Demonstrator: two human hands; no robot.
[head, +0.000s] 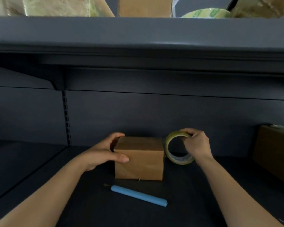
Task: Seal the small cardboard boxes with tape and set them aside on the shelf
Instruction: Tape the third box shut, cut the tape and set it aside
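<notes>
- dark grey shelving unit fills the view; upper shelf [138, 30] overhangs the work area, slotted upright [66, 117] on the back panel left of centre
- lower shelf [31, 174] is the surface carrying everything, dark and matte
- on the upper shelf: tape-wrapped cardboard packages [52, 5] at left, a plain brown box [144, 6] in the middle, a spare tape roll [205, 13] lying flat to its right, more wrapped cardboard at far right; all cut off by the frame top
- larger brown box [274, 153] at right edge of the lower shelf, partly out of frame, well apart from the hands
- small cardboard box [139, 159] stands upright at centre of the lower shelf, flaps closed on top; whether tape is on it can't be told; no print readable
- left hand [105, 153] cups the small box's left side, thumb on the front face, fingers curled round the far top corner, grip loose but in contact
- clear tape roll [177, 148] stands on edge just right of the box, tilted; core print too blurred to read
- right hand [197, 143] pinches the roll's top rim, fingers closed on it
- blue-handled cutter [138, 195] lies diagonally in front of the box, apart from it, blade tip at left, untouched
</notes>
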